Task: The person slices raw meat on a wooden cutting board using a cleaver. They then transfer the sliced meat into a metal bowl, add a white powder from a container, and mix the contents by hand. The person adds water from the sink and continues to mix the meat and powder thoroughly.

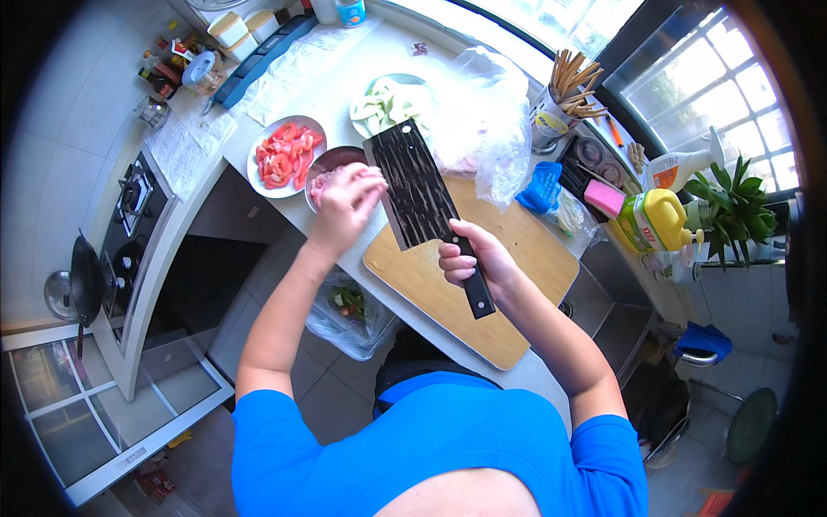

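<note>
The right hand (478,258) grasped the handle of a black cleaver (418,185), its blade pointing to eleven o'clock, above the cutting board (543,267). At nine o'clock from the blade, the left hand (347,200) had bent fingers; whether they pinched something, I could not tell. Partly under it was a bowl (341,157) with pinkish meat (320,184). The step seemed to be putting meat there; next probably called for careful fingers near the edge.

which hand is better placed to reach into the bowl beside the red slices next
Probably the left hand: it appears close to the bowl, with no visible tool, while the right hand is wrapped around the handle of the cleaver.
</note>
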Motion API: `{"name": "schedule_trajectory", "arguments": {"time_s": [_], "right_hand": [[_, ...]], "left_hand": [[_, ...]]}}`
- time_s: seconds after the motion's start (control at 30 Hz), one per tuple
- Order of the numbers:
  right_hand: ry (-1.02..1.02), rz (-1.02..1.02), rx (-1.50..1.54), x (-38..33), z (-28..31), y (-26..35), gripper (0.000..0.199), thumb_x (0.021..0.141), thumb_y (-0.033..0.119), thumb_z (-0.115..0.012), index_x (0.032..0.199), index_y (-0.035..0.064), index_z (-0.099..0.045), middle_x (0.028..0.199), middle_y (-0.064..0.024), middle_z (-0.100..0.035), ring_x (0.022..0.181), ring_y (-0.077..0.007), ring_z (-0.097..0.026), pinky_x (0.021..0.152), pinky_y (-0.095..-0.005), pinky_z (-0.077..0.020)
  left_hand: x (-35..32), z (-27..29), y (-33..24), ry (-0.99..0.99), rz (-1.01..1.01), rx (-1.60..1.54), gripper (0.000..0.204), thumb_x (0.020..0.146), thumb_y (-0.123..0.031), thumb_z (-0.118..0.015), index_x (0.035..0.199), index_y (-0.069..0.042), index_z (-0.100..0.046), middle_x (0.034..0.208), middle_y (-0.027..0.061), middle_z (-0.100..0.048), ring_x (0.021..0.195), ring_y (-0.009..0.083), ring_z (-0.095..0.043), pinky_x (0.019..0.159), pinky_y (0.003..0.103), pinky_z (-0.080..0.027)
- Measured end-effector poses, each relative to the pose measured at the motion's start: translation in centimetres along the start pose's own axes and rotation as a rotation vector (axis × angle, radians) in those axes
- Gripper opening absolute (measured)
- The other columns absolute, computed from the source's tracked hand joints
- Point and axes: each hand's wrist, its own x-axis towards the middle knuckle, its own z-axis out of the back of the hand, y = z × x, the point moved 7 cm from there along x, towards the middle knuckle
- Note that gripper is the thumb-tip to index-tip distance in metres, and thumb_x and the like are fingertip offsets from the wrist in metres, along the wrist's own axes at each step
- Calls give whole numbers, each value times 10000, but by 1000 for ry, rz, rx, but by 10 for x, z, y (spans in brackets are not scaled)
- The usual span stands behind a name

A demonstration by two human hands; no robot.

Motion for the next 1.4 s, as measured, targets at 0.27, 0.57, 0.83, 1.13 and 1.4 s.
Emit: {"name": "schedule_trajectory", "arguments": {"time_s": [0.27, 0.57, 0.83, 1.13, 1.4], "right_hand": [[82, -74, 94, -47, -12, -11, 347, 970, 321, -491, 734, 71, -445, 634, 14, -431, 469, -32, -358, 401, -174, -297], [52, 291, -1, -170, 25, 16, 278, 991, 247, -430, 1246, 141, -394, 684, -17, -450, 456, -24, -357, 399, -152, -278], [-101, 635, 53, -274, 72, 7, 162, 1012, 232, -386, 1106, 119, -454, 697, -37, -474, 478, -34, -393, 413, -155, -326], [-701, 626, -476, -309, 118, -32, 212, 946, 159, -545, 1126, 72, -473, 709, -54, -535, 526, -63, -468, 446, -187, -360], [-1147, 654, -2047, -233, 156, -30, 371, 786, 193, -680, 1131, 81, -601, 853, -129, -620, 759, -309, -636, 676, -403, -524]], "left_hand": [[-11, 6, 84, 24, 127, 82, 174, 770, -48, -690, 939, -6, -692, 1025, 139, -636, 957, 268, -624, 843, 347, -508], [-15, -10, 100, 245, 194, 421, 251, 701, -81, -706, 950, -52, -698, 1070, 145, -605, 1036, 314, -554, 934, 394, -450], [-10, -51, 97, 442, 62, 651, 498, 660, -287, -756, 1123, -145, -640, 1230, 123, -524, 1177, 309, -464, 941, 471, -426], [-6, -62, 159, 584, 171, 461, 383, 695, -129, -685, 1074, -73, -672, 1136, 199, -594, 1037, 370, -576, 939, 432, -455], [12, -46, 116, 406, 152, 381, 294, 777, -159, -676, 1048, -46, -674, 1179, 200, -598, 1126, 339, -558, 984, 400, -430]]}}
